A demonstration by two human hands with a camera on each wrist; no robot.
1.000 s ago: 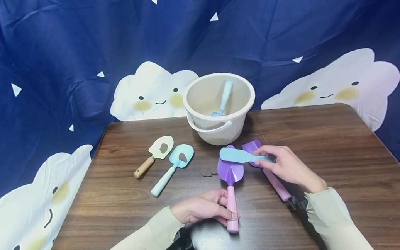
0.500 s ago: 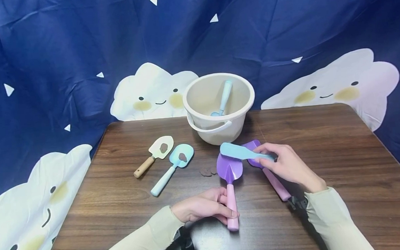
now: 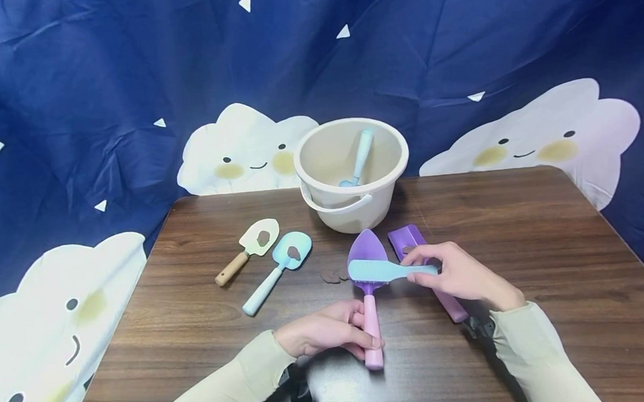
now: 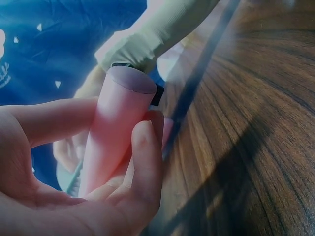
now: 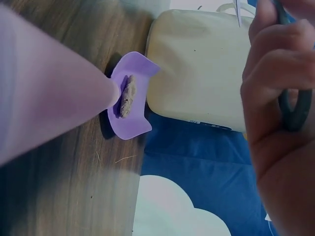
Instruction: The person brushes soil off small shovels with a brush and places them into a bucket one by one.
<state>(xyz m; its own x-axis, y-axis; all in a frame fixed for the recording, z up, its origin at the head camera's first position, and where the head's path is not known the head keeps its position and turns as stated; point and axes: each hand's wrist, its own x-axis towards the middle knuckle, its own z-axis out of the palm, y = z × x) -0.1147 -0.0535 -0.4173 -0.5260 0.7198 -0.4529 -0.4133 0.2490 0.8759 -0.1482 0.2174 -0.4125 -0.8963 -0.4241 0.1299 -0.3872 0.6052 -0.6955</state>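
My left hand (image 3: 331, 332) grips the pink handle of a purple pointed trowel (image 3: 366, 246), whose blade points away from me. In the left wrist view the fingers wrap that pink handle (image 4: 115, 118) near its end. My right hand (image 3: 461, 272) pinches a light blue brush (image 3: 368, 270) by its handle. The brush lies across the lower part of the trowel blade, bristles down. Under the right hand rests a purple square-ended shovel (image 3: 405, 237) with a pink handle. The right wrist view shows a brown lump (image 5: 128, 97) in that shovel's blade.
Behind the hands stands a cream bucket (image 3: 351, 214) with a light blue-handled tool (image 3: 362, 154) inside. To the left lie a cream trowel (image 3: 255, 248) and a light blue shovel (image 3: 272, 285), each bearing a brown lump. Brown bits (image 3: 333, 276) lie left of the purple trowel.
The brush first shifted slightly toward the trowel's tip, then came down the blade toward the handle, uncovering the tip. The left hand and trowel have barely moved.
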